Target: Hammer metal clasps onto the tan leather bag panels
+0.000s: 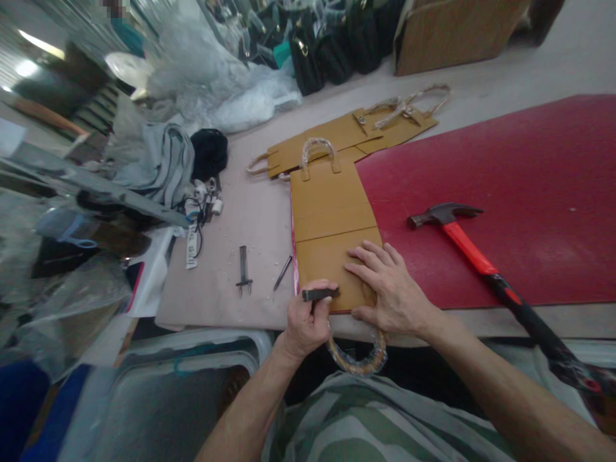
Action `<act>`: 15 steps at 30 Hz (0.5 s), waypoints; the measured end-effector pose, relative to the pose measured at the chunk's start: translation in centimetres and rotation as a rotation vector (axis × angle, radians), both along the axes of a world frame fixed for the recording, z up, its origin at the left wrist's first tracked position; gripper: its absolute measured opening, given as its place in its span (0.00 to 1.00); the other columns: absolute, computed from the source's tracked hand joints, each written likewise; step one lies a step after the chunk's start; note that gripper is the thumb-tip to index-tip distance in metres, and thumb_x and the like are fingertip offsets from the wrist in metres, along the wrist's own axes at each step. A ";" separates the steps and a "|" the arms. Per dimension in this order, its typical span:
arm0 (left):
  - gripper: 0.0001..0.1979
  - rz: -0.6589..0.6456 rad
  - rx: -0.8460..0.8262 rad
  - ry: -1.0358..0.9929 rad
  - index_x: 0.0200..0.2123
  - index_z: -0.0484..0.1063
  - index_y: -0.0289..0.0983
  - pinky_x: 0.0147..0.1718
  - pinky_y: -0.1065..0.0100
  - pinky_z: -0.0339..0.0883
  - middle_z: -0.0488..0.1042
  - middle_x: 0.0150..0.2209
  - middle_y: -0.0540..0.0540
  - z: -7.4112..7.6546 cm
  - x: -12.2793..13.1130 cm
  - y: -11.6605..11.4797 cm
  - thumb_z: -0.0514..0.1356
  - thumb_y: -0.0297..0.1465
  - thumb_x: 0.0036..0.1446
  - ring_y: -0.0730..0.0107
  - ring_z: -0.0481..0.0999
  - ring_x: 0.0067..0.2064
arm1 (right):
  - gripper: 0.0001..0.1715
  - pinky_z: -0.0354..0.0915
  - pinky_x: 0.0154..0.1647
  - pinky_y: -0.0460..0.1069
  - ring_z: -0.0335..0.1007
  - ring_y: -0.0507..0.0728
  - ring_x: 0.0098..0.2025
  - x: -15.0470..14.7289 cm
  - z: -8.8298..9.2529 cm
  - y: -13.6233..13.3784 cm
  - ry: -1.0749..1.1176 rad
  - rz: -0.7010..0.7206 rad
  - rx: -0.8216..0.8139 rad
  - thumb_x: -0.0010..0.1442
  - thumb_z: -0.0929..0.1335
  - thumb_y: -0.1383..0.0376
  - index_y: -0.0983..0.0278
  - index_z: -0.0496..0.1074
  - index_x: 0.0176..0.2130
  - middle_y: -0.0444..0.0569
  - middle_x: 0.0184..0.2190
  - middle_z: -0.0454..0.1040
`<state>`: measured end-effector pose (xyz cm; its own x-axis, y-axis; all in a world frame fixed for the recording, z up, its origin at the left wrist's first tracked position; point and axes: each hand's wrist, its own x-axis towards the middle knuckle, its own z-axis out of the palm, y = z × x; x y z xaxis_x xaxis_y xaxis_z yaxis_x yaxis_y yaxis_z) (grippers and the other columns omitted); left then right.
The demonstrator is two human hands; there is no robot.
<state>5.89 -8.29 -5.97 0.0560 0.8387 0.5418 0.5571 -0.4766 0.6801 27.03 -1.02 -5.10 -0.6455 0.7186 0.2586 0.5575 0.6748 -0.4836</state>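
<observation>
A tan leather bag panel [332, 205] lies near the table's front edge, with a plastic-wrapped handle at each end. The near handle [359, 368] hangs over the edge. My left hand [305, 324] is closed around a short dark metal tool [317, 294], whose end is at the panel's near part; I cannot tell its exact kind. Spread flat on the panel to the right is my right hand [392, 289], fingers apart. A claw hammer [464, 244] with a red and black handle rests on the red mat [524, 192], right of the panel.
Left of the panel lie a two-pronged metal tool [243, 269] and a thin metal rod [282, 273]. More tan panels [317, 140] with handles lie behind. Black bags [308, 61], crumpled plastic [231, 96] and a cardboard box [457, 35] stand at the back.
</observation>
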 end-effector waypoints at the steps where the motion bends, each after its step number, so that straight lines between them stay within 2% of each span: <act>1: 0.09 0.002 0.001 0.018 0.49 0.70 0.37 0.49 0.62 0.78 0.80 0.42 0.41 0.2 0.0 0.1 0.54 0.26 0.67 0.64 0.82 0.46 | 0.42 0.44 0.69 0.71 0.51 0.74 0.69 0.0 0.1 0.0 0.002 -0.002 -0.003 0.47 0.77 0.54 0.65 0.71 0.58 0.61 0.64 0.65; 5: 0.08 0.010 0.007 0.050 0.46 0.70 0.37 0.47 0.65 0.78 0.80 0.41 0.42 0.6 0.4 0.5 0.53 0.26 0.67 0.66 0.81 0.44 | 0.41 0.45 0.69 0.71 0.52 0.74 0.69 0.0 0.3 -0.1 0.005 -0.006 -0.014 0.47 0.76 0.54 0.65 0.72 0.57 0.61 0.64 0.66; 10: 0.08 0.009 0.045 0.093 0.46 0.70 0.36 0.46 0.65 0.77 0.78 0.39 0.42 0.4 0.9 0.8 0.52 0.26 0.67 0.66 0.80 0.44 | 0.40 0.45 0.68 0.73 0.53 0.75 0.68 -0.1 0.0 0.0 0.033 0.010 -0.007 0.48 0.77 0.53 0.65 0.72 0.56 0.61 0.63 0.67; 13: 0.09 0.013 0.032 0.107 0.45 0.69 0.37 0.45 0.66 0.76 0.78 0.39 0.43 0.2 0.9 1.0 0.51 0.25 0.67 0.65 0.80 0.43 | 0.35 0.52 0.66 0.71 0.57 0.73 0.67 0.7 -0.3 0.0 0.106 0.033 0.020 0.57 0.73 0.50 0.66 0.70 0.57 0.63 0.62 0.67; 15: 0.08 -0.001 0.016 0.111 0.45 0.69 0.37 0.44 0.65 0.76 0.78 0.39 0.43 0.1 0.8 1.2 0.52 0.25 0.66 0.65 0.80 0.43 | 0.30 0.57 0.64 0.67 0.61 0.70 0.65 2.2 -0.1 -0.2 0.150 -0.034 0.086 0.63 0.69 0.52 0.67 0.70 0.57 0.65 0.61 0.68</act>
